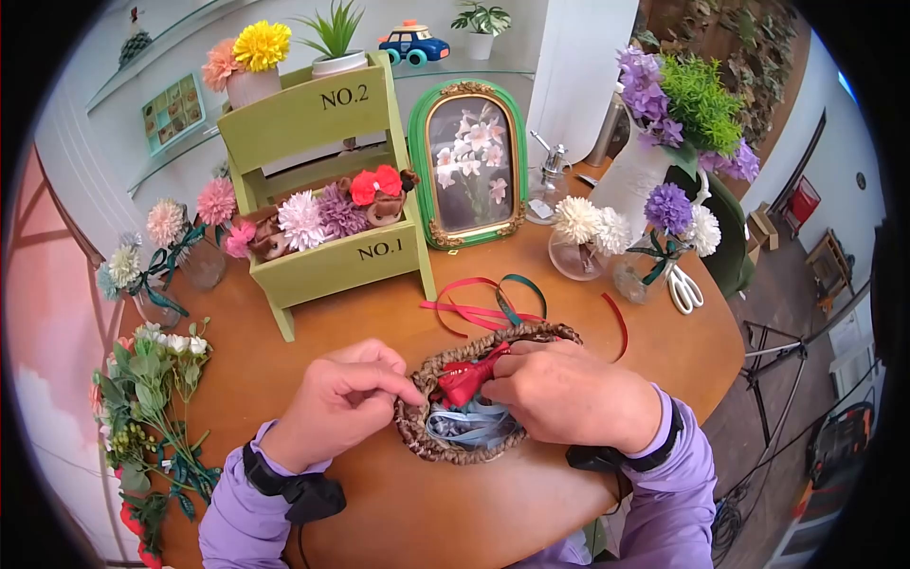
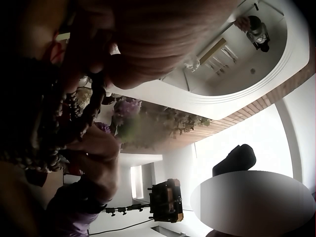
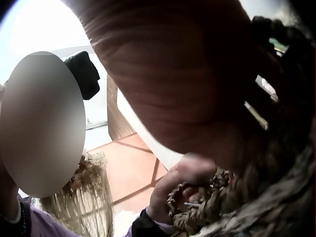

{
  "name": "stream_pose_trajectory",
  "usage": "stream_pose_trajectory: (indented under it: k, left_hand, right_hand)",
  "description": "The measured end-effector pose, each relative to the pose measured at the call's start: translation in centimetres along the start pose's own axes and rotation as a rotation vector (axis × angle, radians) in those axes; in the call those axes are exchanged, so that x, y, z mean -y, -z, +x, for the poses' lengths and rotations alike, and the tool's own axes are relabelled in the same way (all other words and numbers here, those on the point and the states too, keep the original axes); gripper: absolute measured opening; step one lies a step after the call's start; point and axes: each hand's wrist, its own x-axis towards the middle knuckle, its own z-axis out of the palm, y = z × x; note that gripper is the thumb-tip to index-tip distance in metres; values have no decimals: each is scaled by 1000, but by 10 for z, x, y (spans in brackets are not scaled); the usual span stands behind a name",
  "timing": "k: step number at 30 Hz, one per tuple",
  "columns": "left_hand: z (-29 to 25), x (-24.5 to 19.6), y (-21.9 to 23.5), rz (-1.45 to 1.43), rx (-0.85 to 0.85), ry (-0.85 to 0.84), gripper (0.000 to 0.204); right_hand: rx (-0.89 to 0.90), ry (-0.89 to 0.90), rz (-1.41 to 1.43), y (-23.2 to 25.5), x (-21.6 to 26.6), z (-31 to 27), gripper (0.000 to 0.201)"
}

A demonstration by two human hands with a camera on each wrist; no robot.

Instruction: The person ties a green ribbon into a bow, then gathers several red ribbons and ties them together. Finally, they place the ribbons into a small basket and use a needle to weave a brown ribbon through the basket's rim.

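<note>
An oval braided basket (image 1: 447,455) lies on the table in front of the person, with light blue ribbon or fabric (image 1: 469,425) inside. A shiny red bow (image 1: 464,379) sits across its upper part. My left hand (image 1: 346,403) is at the basket's left side, curled fingers and thumb pinching the braided rim. My right hand (image 1: 578,394) reaches over the right side, its curled fingertips pinching the bow's right part; the fingertips are partly hidden. In the left wrist view the left hand (image 2: 153,39) is against the dark braid (image 2: 94,106). The right wrist view shows the right palm (image 3: 177,74) above the braid (image 3: 266,187).
Red ribbon (image 1: 464,308) and green ribbon (image 1: 512,308) lie behind the basket. Farther back stand a green two-tier holder (image 1: 332,270), a green picture frame (image 1: 417,161) and vases of flowers (image 1: 573,256). Artificial flowers (image 1: 152,398) lie at left; white-handled scissors (image 1: 684,289) are at right.
</note>
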Motion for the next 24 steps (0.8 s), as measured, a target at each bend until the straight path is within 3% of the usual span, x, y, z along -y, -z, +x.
stream_pose_trajectory:
  k: [8,11,13,18,24]
  left_hand:
    - [0,-1,5,27,73,-24,23]
    - [1,0,6,43,94,-44,23]
    - [0,1,4,37,92,-42,24]
    - [0,-1,2,33,86,-44,23]
    - [1,-6,2,52,60,-30,24]
  right_hand:
    - [185,-145,119,2,4,13,19]
    - [144,-46,6,-3,-3,14,16]
    - [-111,-98,50,4,-3,12,14]
    - [-132,-157,100,21,-3,4,24]
    - [-122,-2,77,11,4,8,35]
